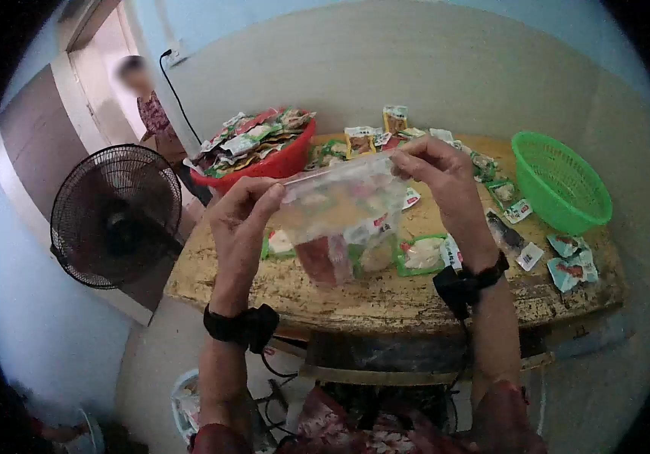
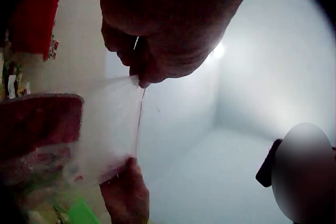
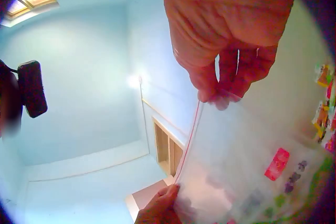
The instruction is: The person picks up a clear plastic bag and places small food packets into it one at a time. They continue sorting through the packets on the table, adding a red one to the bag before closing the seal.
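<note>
We've got left hand and right hand pinching top edge of clear zip bag above yellow table; reddish-brown packet inside, filling looks begun. Sealed? Can't tell. Loose packets unbagged.

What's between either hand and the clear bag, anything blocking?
Nothing visible. The left hand and right hand already pinch the clear bag by its top edge, one near each end. The red basin and green basket stand clear of both grips.
</note>
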{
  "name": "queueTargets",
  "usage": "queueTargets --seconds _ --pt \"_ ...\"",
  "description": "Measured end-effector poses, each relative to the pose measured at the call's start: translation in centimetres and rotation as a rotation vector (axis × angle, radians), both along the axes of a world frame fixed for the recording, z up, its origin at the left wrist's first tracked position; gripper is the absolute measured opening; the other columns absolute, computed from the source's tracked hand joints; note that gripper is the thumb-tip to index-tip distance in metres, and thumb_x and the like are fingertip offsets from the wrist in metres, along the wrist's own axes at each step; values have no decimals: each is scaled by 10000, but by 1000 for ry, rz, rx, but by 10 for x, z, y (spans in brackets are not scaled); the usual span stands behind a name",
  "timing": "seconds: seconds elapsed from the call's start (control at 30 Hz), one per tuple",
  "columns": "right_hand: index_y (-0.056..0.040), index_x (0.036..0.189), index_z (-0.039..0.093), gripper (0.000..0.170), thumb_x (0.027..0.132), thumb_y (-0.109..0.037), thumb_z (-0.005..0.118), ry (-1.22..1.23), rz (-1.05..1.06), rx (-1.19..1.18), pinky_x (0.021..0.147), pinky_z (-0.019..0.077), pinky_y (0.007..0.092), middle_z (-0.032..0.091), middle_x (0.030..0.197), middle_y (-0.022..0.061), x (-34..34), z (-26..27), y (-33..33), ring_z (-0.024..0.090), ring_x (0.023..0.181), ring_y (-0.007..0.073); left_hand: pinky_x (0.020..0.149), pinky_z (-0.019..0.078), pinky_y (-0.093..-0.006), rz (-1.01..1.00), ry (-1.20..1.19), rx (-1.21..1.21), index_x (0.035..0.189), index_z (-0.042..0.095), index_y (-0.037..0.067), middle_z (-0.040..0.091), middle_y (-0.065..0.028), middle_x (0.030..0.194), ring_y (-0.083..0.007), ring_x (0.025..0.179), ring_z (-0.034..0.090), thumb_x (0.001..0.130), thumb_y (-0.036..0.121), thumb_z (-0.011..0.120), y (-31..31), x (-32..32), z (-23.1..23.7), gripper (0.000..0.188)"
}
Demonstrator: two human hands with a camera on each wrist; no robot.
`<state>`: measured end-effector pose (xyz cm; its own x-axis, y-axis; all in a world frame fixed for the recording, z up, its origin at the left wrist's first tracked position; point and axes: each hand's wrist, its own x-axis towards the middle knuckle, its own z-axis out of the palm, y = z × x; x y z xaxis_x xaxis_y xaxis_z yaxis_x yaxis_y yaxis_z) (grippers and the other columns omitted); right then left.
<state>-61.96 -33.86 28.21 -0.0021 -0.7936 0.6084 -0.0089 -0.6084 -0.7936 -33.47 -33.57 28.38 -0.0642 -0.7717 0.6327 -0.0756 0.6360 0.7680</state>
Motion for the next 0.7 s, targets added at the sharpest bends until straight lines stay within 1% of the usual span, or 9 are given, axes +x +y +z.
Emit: queueTargets --seconds 0.03,0.13,0.23,0.33,0.43,0.53,0.63,0.7 --pt "-19 1020 720 163 966 -164 668 -9 10 -1 787 533 272 711 899 32 0 -1 -1 656 849 102 815 498 -236 -15 -23 -1 1029 688 -7 676 6 911 -73 875 612 961 105 672 -1 2 -1 132" --pt "-15 1038 720 171 968 -161 667 -35 24 -8 788 537 270 715 910 32 4 -1 -2 656 853 104 824 499 -239 -75 -61 28 1048 686 -12 676 -9 974 -85 898 618 945 109 695 -5 6 3 159" --pt "-9 1057 719 184 967 -162 669 -21 14 -25 790 538 268 718 919 32 4 -3 -4 658 857 106 850 516 -263 -40 -181 24 1072 688 -4 675 -54 1077 -135 1030 615 925 144 723 2 -2 25 212" --pt "-6 1056 718 186 967 -161 669 -10 5 -32 791 537 265 719 917 32 3 -2 -3 658 859 105 1010 465 -373 88 -530 -340 1088 709 23 673 -84 1178 -216 1127 618 879 202 762 -4 -20 43 280" --pt "-12 1043 718 180 961 -167 676 -9 4 -44 779 533 262 715 911 24 3 -2 -3 652 854 99 1058 434 -433 146 -762 -607 1104 714 42 664 -119 1207 -289 1227 573 864 224 769 -8 -46 55 306" --pt "-22 1016 721 172 949 -177 690 9 -22 -60 757 524 259 709 904 11 0 -2 -2 639 841 92 1013 461 -450 147 -793 -716 1021 710 13 669 -138 1143 -345 1245 540 863 221 724 -16 -75 58 262" --pt "-28 990 724 167 936 -184 706 25 -44 -83 732 512 256 699 886 0 -4 -1 -2 622 819 85 1001 465 -441 10 -886 -547 957 713 24 669 -153 1149 -346 1266 539 863 206 715 -22 -92 69 204" --pt "-30 975 725 161 930 -184 712 16 -35 -94 716 505 255 692 866 -3 -4 0 -2 612 801 82 981 472 -438 24 -845 -548 922 713 28 677 -161 1103 -346 1239 565 867 210 715 -27 -92 64 190"
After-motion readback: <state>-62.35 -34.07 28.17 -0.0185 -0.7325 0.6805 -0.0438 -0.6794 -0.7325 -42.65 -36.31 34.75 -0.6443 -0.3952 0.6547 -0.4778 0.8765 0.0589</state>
